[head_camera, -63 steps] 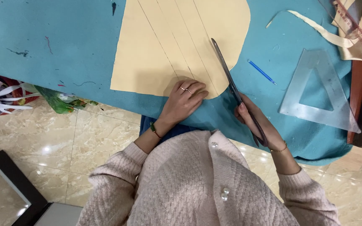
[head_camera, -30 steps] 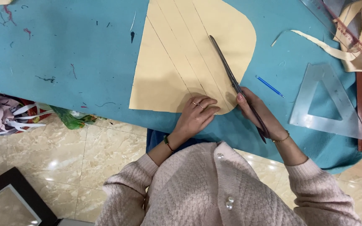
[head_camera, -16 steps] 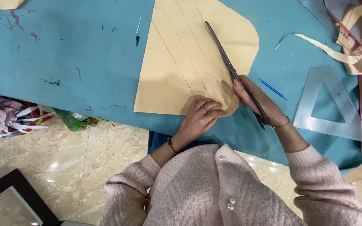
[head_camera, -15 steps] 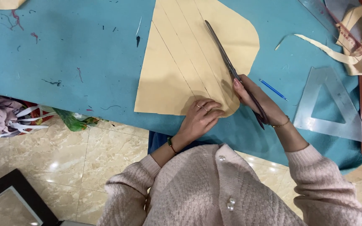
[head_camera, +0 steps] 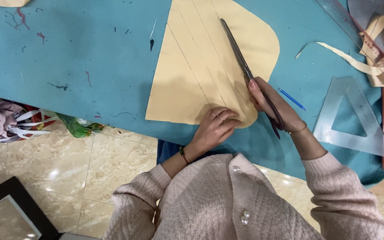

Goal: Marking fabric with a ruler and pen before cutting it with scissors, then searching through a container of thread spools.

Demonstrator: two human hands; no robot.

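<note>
The right hand (head_camera: 275,104) has its fingers closed through the handles of long dark scissors (head_camera: 244,66), whose blades lie nearly shut along a pencilled line on the cream pattern piece (head_camera: 201,66), tips pointing toward 11 o'clock. The left hand (head_camera: 214,129) rests flat, fingers loosely spread and gripping nothing, pressing the sheet's near edge down just at 8 o'clock of the right hand. To cut well here, I judge the lower blade should ride on the surface, the strokes be long and never fully closed at the tips, and the flat hand stay close beside the cut line but clear of the blades. The piece is a thin, stiff-looking cream sheet, straight on its left side and rounded at the right, ruled with several parallel slanting lines; it lies on the teal-covered surface (head_camera: 76,66), with a clear set square (head_camera: 356,115) and a blue pen (head_camera: 292,99) at 3 o'clock of it.
</note>
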